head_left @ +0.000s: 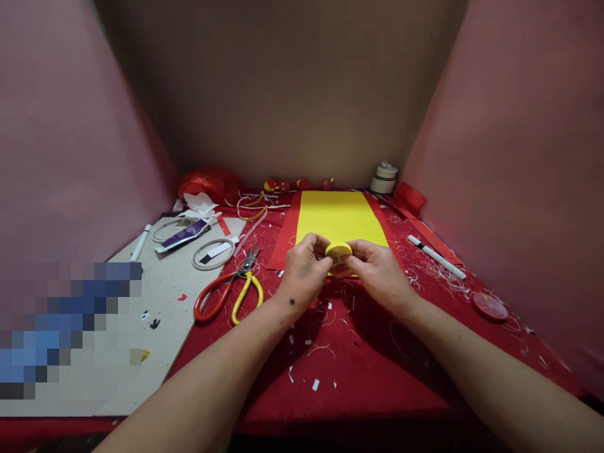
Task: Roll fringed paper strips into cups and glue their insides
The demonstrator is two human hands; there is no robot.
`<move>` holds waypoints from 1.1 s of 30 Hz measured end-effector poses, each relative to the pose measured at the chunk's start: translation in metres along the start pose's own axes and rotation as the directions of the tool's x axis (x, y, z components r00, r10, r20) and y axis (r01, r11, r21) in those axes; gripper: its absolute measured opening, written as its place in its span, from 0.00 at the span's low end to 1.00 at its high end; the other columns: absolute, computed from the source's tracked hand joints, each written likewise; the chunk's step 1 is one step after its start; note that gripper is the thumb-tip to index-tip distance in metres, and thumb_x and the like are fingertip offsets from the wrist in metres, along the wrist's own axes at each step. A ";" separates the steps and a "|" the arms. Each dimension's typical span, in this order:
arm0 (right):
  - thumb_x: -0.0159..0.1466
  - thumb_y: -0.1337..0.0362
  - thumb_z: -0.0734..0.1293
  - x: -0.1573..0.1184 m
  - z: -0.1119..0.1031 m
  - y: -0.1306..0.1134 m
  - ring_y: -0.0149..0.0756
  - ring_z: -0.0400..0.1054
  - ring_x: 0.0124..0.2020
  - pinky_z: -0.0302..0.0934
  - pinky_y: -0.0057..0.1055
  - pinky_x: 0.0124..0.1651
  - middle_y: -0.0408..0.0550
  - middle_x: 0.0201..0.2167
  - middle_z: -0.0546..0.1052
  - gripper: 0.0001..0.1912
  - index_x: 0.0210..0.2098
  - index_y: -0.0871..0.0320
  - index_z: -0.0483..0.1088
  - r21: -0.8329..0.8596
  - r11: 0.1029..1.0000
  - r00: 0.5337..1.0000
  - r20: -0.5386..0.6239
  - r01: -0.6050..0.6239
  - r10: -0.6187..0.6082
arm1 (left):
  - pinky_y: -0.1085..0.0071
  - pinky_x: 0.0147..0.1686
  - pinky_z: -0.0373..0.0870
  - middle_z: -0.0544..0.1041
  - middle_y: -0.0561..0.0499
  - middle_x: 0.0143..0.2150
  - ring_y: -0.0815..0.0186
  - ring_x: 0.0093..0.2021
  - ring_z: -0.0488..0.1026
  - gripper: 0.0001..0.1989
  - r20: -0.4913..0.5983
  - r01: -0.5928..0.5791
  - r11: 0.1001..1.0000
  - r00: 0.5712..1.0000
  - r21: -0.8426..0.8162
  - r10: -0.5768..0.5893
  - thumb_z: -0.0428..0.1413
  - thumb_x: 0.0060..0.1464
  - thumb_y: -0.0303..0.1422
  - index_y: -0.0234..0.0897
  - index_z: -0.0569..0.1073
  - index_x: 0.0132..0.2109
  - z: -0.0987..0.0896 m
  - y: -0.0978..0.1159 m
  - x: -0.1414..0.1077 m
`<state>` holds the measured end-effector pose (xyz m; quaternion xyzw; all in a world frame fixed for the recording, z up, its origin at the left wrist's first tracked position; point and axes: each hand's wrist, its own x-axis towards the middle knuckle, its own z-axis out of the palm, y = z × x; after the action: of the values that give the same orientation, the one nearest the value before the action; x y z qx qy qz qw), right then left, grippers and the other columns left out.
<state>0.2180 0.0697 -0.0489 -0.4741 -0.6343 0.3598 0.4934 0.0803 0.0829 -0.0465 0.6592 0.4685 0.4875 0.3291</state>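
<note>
Between both hands is a small yellow ridged disc (338, 250), possibly of corrugated paper. My left hand (307, 263) pinches its left side and my right hand (370, 264) its right side, so the fingers hide its edges. Behind the hands lie a yellow sheet (337, 217) and red ribbed sheets (283, 242) under it. Scissors (240, 283) with one red and one yellow handle rest left of my left hand, blades pointing away and slightly apart.
A grey board (174, 327) on the left carries a purple packet (184, 236), grey rings (212, 254) and a white marker (140, 243). Another marker (436, 257) and a round clear-lidded case (489, 306) lie at right. Small red-and-yellow figures (283, 186) and a white jar (384, 178) stand at the back.
</note>
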 end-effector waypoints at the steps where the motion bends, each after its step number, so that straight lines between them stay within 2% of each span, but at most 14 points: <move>1: 0.57 0.66 0.63 0.000 0.000 0.000 0.34 0.72 0.27 0.68 0.31 0.33 0.45 0.28 0.78 0.07 0.32 0.57 0.73 -0.015 1.000 1.000 0.004 0.002 -0.002 | 0.73 0.29 0.65 0.72 0.54 0.28 0.70 0.28 0.69 0.07 -0.006 -0.001 0.999 1.000 0.038 0.001 0.54 0.43 0.22 0.36 0.67 0.32 0.000 0.000 0.000; 3: 0.57 0.67 0.63 -0.001 -0.001 -0.001 0.35 0.72 0.28 0.68 0.32 0.34 0.45 0.28 0.78 0.07 0.31 0.56 0.74 -0.057 0.998 1.000 0.004 0.016 -0.015 | 0.72 0.30 0.64 0.73 0.53 0.28 0.69 0.28 0.69 0.08 -0.002 -0.041 0.982 0.999 0.184 0.042 0.53 0.43 0.21 0.36 0.68 0.32 -0.001 0.001 0.000; 5: 0.57 0.68 0.63 -0.001 -0.001 -0.002 0.36 0.72 0.29 0.68 0.33 0.36 0.45 0.29 0.78 0.08 0.32 0.56 0.74 -0.053 0.998 1.000 0.003 0.027 -0.027 | 0.71 0.30 0.63 0.73 0.53 0.27 0.68 0.28 0.69 0.07 0.013 -0.074 0.964 0.997 0.256 0.073 0.53 0.44 0.21 0.36 0.69 0.32 -0.003 0.003 0.000; 9: 0.59 0.68 0.60 -0.002 -0.002 -0.005 0.36 0.73 0.32 0.69 0.34 0.39 0.47 0.35 0.78 0.12 0.39 0.58 0.73 0.017 0.999 0.999 0.025 0.040 -0.041 | 0.73 0.28 0.63 0.74 0.53 0.26 0.69 0.27 0.69 0.03 -0.006 -0.027 0.991 1.000 0.133 0.028 0.54 0.46 0.24 0.36 0.70 0.30 -0.004 0.005 -0.001; 11: 0.59 0.69 0.59 -0.001 -0.001 -0.005 0.38 0.73 0.36 0.67 0.36 0.41 0.49 0.37 0.78 0.14 0.41 0.60 0.73 -0.104 0.992 0.998 0.006 0.067 -0.067 | 0.73 0.28 0.63 0.74 0.52 0.27 0.69 0.27 0.69 0.03 -0.001 -0.026 0.986 1.000 0.165 0.026 0.53 0.46 0.25 0.36 0.70 0.30 -0.003 0.005 -0.001; 13: 0.59 0.70 0.59 0.000 -0.001 -0.003 0.40 0.73 0.39 0.66 0.37 0.44 0.52 0.40 0.78 0.16 0.43 0.61 0.73 -0.260 0.961 0.995 -0.021 0.090 -0.098 | 0.73 0.29 0.62 0.73 0.52 0.26 0.69 0.27 0.68 0.04 0.020 -0.052 0.959 0.999 0.277 0.048 0.53 0.46 0.24 0.36 0.70 0.31 -0.003 0.005 -0.001; 16: 0.59 0.70 0.59 0.000 -0.001 -0.001 0.39 0.73 0.39 0.65 0.36 0.45 0.53 0.41 0.78 0.17 0.44 0.62 0.73 -0.335 0.936 0.992 -0.013 0.112 -0.124 | 0.73 0.28 0.61 0.72 0.53 0.25 0.69 0.26 0.67 0.05 0.036 -0.070 0.926 0.997 0.371 0.061 0.52 0.47 0.23 0.36 0.70 0.31 -0.003 0.005 -0.001; 20: 0.61 0.68 0.58 0.000 -0.002 -0.001 0.38 0.73 0.38 0.66 0.34 0.43 0.54 0.41 0.78 0.18 0.48 0.65 0.70 -0.312 0.941 0.989 -0.025 0.133 -0.148 | 0.75 0.25 0.61 0.71 0.55 0.23 0.71 0.23 0.67 0.03 0.018 -0.003 0.964 1.000 0.267 -0.002 0.53 0.47 0.25 0.36 0.69 0.28 -0.002 0.006 -0.001; 25: 0.60 0.71 0.57 0.000 -0.002 0.000 0.40 0.74 0.36 0.66 0.35 0.42 0.56 0.39 0.78 0.19 0.48 0.66 0.71 -0.463 0.867 0.976 -0.016 0.183 -0.215 | 0.76 0.20 0.61 0.69 0.56 0.21 0.73 0.18 0.66 0.02 0.056 0.038 0.975 0.997 0.220 -0.051 0.52 0.47 0.25 0.36 0.68 0.29 0.001 0.004 -0.002; 27: 0.60 0.70 0.58 0.000 -0.002 0.000 0.40 0.73 0.39 0.66 0.35 0.43 0.56 0.41 0.78 0.19 0.49 0.66 0.70 -0.458 0.870 0.973 -0.038 0.185 -0.228 | 0.76 0.19 0.63 0.70 0.55 0.22 0.72 0.19 0.68 0.01 0.072 0.098 0.992 0.992 0.075 -0.103 0.52 0.48 0.26 0.36 0.67 0.30 0.003 0.003 -0.001; 30: 0.61 0.68 0.58 0.000 -0.001 0.000 0.40 0.73 0.40 0.66 0.35 0.43 0.56 0.42 0.77 0.19 0.49 0.65 0.69 -0.412 0.896 0.976 -0.062 0.167 -0.210 | 0.75 0.18 0.67 0.72 0.54 0.25 0.69 0.21 0.72 0.02 0.100 0.174 0.971 0.982 -0.166 -0.159 0.52 0.48 0.27 0.36 0.66 0.33 0.004 0.000 -0.001; 31: 0.61 0.68 0.58 0.000 0.000 -0.001 0.39 0.73 0.39 0.66 0.34 0.43 0.55 0.41 0.78 0.18 0.48 0.64 0.70 -0.404 0.900 0.978 -0.053 0.164 -0.202 | 0.75 0.18 0.67 0.72 0.54 0.25 0.69 0.21 0.72 0.03 0.102 0.180 0.967 0.981 -0.180 -0.164 0.52 0.48 0.27 0.36 0.66 0.33 0.004 -0.001 0.000; 33: 0.61 0.69 0.58 -0.001 0.000 -0.002 0.38 0.73 0.36 0.66 0.34 0.41 0.54 0.39 0.78 0.17 0.46 0.63 0.71 -0.406 0.899 0.981 -0.028 0.165 -0.193 | 0.75 0.18 0.67 0.73 0.53 0.26 0.69 0.21 0.71 0.04 0.080 0.159 0.983 0.985 -0.090 -0.152 0.52 0.47 0.27 0.36 0.67 0.34 0.003 -0.001 0.000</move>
<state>0.2176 0.0684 -0.0474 -0.5168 -0.7186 0.1586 0.4374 0.0828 0.0831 -0.0482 0.6215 0.4824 0.4579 0.4141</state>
